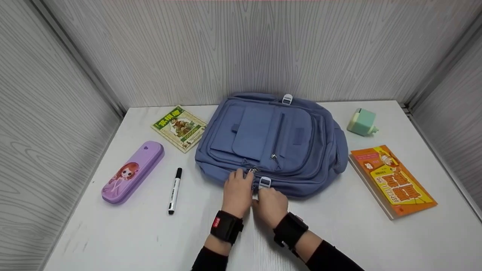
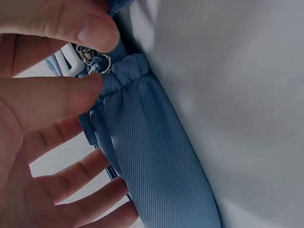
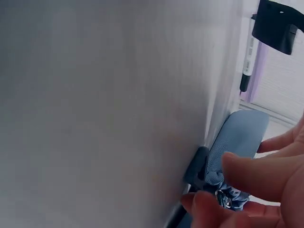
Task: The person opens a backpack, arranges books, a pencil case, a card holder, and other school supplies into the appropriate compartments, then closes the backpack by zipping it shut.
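A blue backpack (image 1: 260, 131) lies flat, its near side facing me. My left hand (image 1: 238, 192) grips the near edge; in the left wrist view its thumb (image 2: 61, 97) is on one side of the fabric, the other fingers on the far side. Right beside it, my right hand (image 1: 272, 205) curls below a white buckle (image 1: 265, 182) and pinches at the zipper pull (image 2: 99, 61), partly hidden by fingers. The right wrist view shows both hands close together around the metal pulls (image 3: 223, 199), near a dark strap piece (image 3: 197, 168).
Left of the backpack lie a small green-and-cream booklet (image 1: 180, 128), a purple pencil case (image 1: 133, 172) and a black-capped white marker (image 1: 174, 192). On the right are a mint-green little box-shaped object (image 1: 362, 122) and an orange book (image 1: 393, 182). Grey wood-grain panels (image 1: 263, 49) enclose the white table (image 1: 124, 233).
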`<state>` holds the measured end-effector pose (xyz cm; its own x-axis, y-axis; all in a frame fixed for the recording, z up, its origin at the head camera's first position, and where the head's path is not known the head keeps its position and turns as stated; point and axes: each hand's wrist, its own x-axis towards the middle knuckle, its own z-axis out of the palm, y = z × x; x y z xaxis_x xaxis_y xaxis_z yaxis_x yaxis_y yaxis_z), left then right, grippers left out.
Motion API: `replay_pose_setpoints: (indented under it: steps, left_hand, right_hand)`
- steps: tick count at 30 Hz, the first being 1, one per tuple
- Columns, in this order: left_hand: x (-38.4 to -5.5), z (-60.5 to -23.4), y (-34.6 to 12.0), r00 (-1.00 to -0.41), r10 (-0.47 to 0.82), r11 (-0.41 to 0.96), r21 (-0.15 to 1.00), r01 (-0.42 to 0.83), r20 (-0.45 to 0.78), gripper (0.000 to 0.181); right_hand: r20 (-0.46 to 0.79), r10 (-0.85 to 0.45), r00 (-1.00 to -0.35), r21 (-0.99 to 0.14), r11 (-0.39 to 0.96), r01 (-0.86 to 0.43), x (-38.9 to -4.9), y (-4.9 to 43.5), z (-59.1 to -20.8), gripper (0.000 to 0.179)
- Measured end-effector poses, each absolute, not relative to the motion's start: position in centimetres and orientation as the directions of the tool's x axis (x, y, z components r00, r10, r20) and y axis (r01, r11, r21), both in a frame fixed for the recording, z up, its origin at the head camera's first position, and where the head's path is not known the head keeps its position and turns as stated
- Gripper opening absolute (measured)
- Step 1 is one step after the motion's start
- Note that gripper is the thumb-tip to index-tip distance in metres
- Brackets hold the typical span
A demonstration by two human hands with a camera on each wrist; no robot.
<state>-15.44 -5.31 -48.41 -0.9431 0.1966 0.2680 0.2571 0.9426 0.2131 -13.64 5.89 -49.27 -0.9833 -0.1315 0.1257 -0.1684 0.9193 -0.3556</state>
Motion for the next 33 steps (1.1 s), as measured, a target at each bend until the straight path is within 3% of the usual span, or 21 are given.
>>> replay_pose_setpoints:
  steps: [6, 12, 18, 33]
  left_hand:
    - [-15.4, -48.4, -5.0, -0.949, 0.197, 0.949, 0.195, 0.247, 0.245, 0.043]
    - [-15.5, -48.5, -4.7, -0.949, 0.183, 0.957, 0.175, 0.232, 0.256, 0.042]
    - [-15.8, -48.7, -4.5, -0.956, 0.163, 0.961, 0.179, 0.209, 0.242, 0.049]
    - [-15.9, -48.9, -5.3, -0.966, 0.177, 0.919, 0.32, 0.23, 0.186, 0.052]
  right_hand:
    - [0.151, -0.152, -0.977, -0.276, 0.942, -0.19, -14.0, 5.3, -49.4, 0.009]
    - [0.126, -0.168, -0.978, -0.328, 0.923, -0.201, -14.1, 5.8, -49.5, 0.012]
    - [0.103, -0.188, -0.977, -0.379, 0.901, -0.213, -13.9, 6.9, -49.0, 0.022]
    - [0.012, -0.146, -0.989, -0.459, 0.878, -0.135, -12.4, 13.3, -47.1, 0.044]
